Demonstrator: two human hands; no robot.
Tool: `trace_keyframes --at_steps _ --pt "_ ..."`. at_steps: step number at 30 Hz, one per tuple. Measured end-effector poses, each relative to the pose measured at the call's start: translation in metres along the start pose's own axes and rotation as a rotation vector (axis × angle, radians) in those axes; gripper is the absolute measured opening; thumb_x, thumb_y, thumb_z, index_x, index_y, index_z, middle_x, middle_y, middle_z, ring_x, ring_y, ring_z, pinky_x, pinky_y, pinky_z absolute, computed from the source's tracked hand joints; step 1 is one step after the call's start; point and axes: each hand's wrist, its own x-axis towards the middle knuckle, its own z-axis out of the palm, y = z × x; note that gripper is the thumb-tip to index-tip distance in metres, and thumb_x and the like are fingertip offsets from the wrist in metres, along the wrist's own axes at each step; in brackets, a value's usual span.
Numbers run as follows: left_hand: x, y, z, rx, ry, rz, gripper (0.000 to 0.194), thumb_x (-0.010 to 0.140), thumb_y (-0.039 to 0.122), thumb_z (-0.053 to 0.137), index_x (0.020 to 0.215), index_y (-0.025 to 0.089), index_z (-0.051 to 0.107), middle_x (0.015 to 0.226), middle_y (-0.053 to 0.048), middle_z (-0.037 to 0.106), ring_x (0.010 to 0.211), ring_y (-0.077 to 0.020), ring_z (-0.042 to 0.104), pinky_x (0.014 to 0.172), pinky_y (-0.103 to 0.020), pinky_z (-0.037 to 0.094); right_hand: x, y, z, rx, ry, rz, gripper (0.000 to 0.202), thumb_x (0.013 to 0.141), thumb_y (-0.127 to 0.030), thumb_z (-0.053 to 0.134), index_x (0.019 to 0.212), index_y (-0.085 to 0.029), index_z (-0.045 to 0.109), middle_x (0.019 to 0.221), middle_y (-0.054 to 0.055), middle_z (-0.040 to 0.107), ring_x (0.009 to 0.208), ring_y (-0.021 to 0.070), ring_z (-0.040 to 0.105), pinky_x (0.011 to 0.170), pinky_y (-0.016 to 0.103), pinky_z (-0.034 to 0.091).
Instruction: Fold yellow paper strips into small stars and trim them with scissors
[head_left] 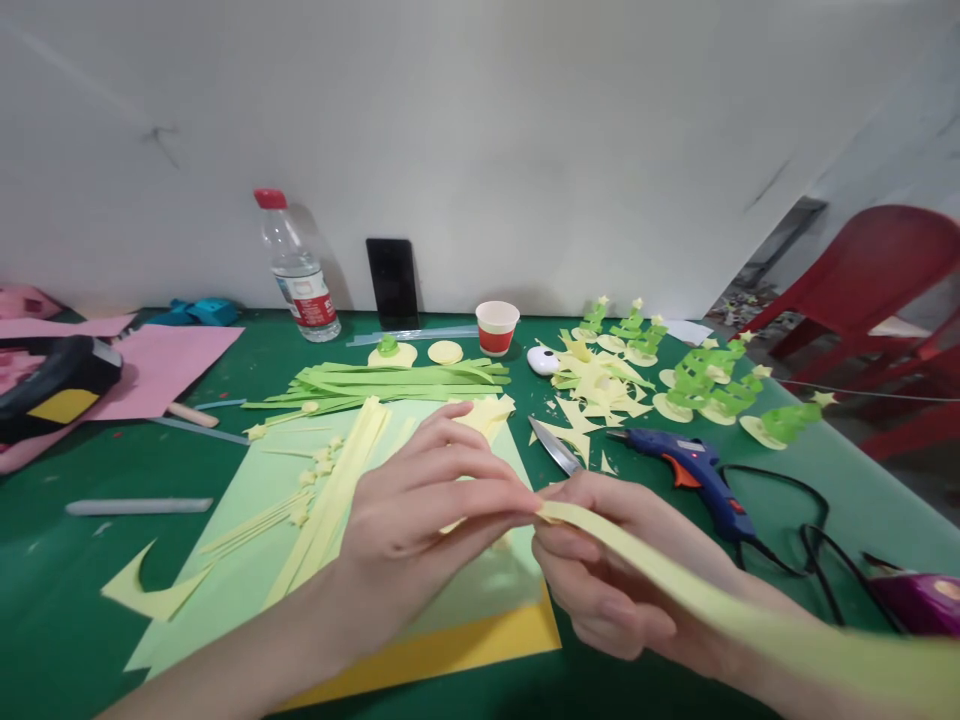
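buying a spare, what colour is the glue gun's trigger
The trigger is orange; it shows best in the head view.

Matt ppr strip (750, 622), smooth plast. bottle (300, 285), shiny metal blade (555, 446)

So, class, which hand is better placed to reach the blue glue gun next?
Probably the right hand: the glue gun lies just beyond it. The left hand is farther off. Both hold the yellow strip.

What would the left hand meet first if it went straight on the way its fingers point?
Most likely the right hand, just ahead by the near end of the yellow paper strip; whether they already touch is unclear.
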Motion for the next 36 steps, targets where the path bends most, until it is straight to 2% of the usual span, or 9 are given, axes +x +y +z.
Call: trace_keyframes --at_steps 3,6,10,12,16,20,26,33,36 --pt "0.005 0.006 0.002 -0.111 0.046 -0.234 0.017 0.077 0.01 0.066 0.069 0.024 0.066 0.07 0.005 0.072 0.066 -0.0132 0.062 0.103 -0.036 0.04 0.001 -0.003 -0.003 -0.079 0.01 -0.053 0.028 0.078 -0.037 0.04 0.055 -0.021 0.04 0.04 -0.006 0.04 0.027 0.0049 0.025 0.031 0.018 0.021" --pt "0.009 0.01 0.003 -0.214 0.071 -0.486 0.013 0.074 0.017 0.066 0.063 0.023 0.063 0.066 0.005 0.07 0.066 -0.0143 0.065 0.103 -0.036 0.041 0.001 -0.003 -0.004 -0.193 0.114 -0.171 0.022 0.077 -0.031 0.054 0.061 -0.017 0.052 0.052 -0.003 0.05 0.037 0.0046 0.036 0.035 0.017 0.022" --pt "0.01 0.013 0.002 -0.306 0.031 -0.645 0.007 0.071 0.022 0.067 0.066 0.023 0.063 0.07 0.003 0.07 0.074 -0.0181 0.067 0.076 -0.029 0.054 -0.001 0.001 -0.002 -0.629 0.304 -0.425 0.022 0.085 -0.027 0.054 0.066 -0.016 0.056 0.059 -0.004 0.049 0.045 0.0054 0.038 0.042 0.018 0.029" --pt "0.01 0.013 0.002 -0.329 0.03 -0.676 0.007 0.07 0.023 0.069 0.066 0.022 0.063 0.069 0.002 0.069 0.074 -0.0184 0.067 0.067 -0.026 0.054 -0.003 0.001 -0.002 -0.776 0.325 -0.496 0.029 0.088 -0.028 0.048 0.061 -0.017 0.052 0.054 -0.005 0.046 0.043 0.0055 0.036 0.042 0.02 0.029" --pt "0.012 0.013 0.001 -0.315 0.004 -0.705 0.009 0.068 0.026 0.07 0.065 0.021 0.063 0.067 0.001 0.068 0.07 -0.0184 0.066 0.062 -0.025 0.052 -0.003 -0.001 -0.002 -0.795 0.295 -0.509 0.03 0.087 -0.025 0.044 0.058 -0.018 0.048 0.049 -0.005 0.044 0.041 0.0057 0.037 0.039 0.019 0.027" --pt "0.013 0.011 -0.001 -0.261 -0.068 -0.723 0.01 0.069 0.031 0.069 0.071 0.022 0.065 0.072 0.0 0.07 0.072 -0.0195 0.066 0.063 -0.026 0.051 -0.001 -0.004 -0.004 -0.847 0.287 -0.517 0.033 0.087 -0.025 0.044 0.054 -0.018 0.044 0.047 -0.005 0.042 0.04 0.0056 0.037 0.038 0.019 0.026" --pt "0.016 0.007 -0.004 -0.085 -0.173 -0.682 0.019 0.072 0.034 0.066 0.058 0.022 0.064 0.068 0.001 0.071 0.072 -0.0209 0.067 0.067 -0.028 0.051 -0.002 -0.003 -0.004 -1.031 0.363 -0.577 0.034 0.087 -0.024 0.041 0.054 -0.019 0.037 0.047 -0.005 0.038 0.044 0.0071 0.034 0.043 0.021 0.025" --pt "0.012 0.006 -0.006 -0.091 -0.195 -0.676 0.015 0.073 0.032 0.066 0.064 0.025 0.075 0.071 -0.001 0.075 0.1 -0.0296 0.066 0.082 -0.035 0.051 -0.003 -0.006 -0.006 -1.173 0.345 -0.567 0.033 0.087 -0.025 0.039 0.055 -0.02 0.033 0.049 -0.005 0.036 0.046 0.0079 0.033 0.044 0.021 0.026" --pt "0.011 0.004 -0.007 -0.112 -0.209 -0.674 0.015 0.074 0.031 0.066 0.065 0.026 0.076 0.068 -0.001 0.075 0.092 -0.0283 0.069 0.075 -0.032 0.052 -0.004 -0.008 -0.006 -1.184 0.347 -0.575 0.033 0.087 -0.025 0.039 0.056 -0.021 0.034 0.049 -0.005 0.036 0.046 0.0084 0.033 0.043 0.022 0.025"
